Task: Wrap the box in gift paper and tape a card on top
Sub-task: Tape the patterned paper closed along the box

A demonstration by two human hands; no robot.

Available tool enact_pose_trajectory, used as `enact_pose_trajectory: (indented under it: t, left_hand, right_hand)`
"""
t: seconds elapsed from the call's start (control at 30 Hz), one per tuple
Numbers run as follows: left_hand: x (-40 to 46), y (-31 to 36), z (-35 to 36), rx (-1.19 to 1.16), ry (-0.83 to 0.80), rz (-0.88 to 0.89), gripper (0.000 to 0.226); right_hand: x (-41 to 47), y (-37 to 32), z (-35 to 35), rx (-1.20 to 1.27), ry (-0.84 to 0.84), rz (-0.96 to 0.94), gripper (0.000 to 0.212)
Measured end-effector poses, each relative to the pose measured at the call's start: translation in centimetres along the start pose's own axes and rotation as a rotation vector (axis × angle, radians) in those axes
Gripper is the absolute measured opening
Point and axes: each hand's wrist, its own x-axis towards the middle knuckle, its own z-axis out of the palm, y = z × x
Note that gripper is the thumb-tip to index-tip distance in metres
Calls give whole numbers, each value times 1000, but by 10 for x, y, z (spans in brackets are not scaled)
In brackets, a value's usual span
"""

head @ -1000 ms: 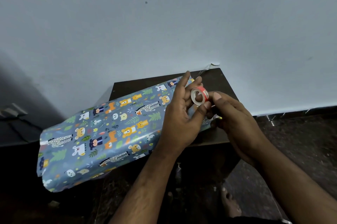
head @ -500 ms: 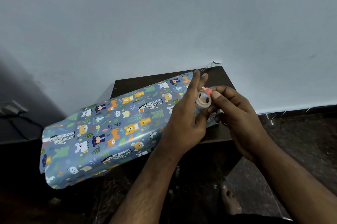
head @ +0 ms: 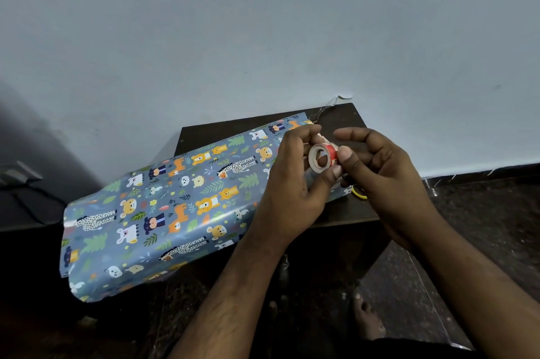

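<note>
Above the wrapped box (head: 175, 206), tape roll (head: 321, 157) pinched between left hand (head: 292, 183) and right hand (head: 385, 180)

Bare forearms, no sleeves; bare feet (head: 368, 320) below; rounded fingers (head: 344, 154).

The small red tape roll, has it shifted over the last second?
Barely. The small red tape roll stays held by both hands above the right end of the animal-print wrapped box, only turning its open side toward the camera.

Tape roll (head: 322, 157) now turned, hole visible.
</note>
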Motion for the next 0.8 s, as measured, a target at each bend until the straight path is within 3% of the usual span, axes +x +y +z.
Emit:
enact_pose_trajectory:
  t: [0.2,0.47,0.63,0.8]
  left_hand:
    - [0,6,-2,-168,-70,-89,48]
    - [-5,9,-6,-242,-137,-98,44]
    - [-5,6,-7,-213,-167,-102,43]
    - [-6,4,-4,-145,-237,-67,43]
  right_hand:
    - [2,2,-9,-358,3,-204,23]
    - [5,2,-19,-583,32,-343,10]
    - [7,3,-19,-729,74,-321,6]
    - [6,6,-14,-574,163,-127,11]
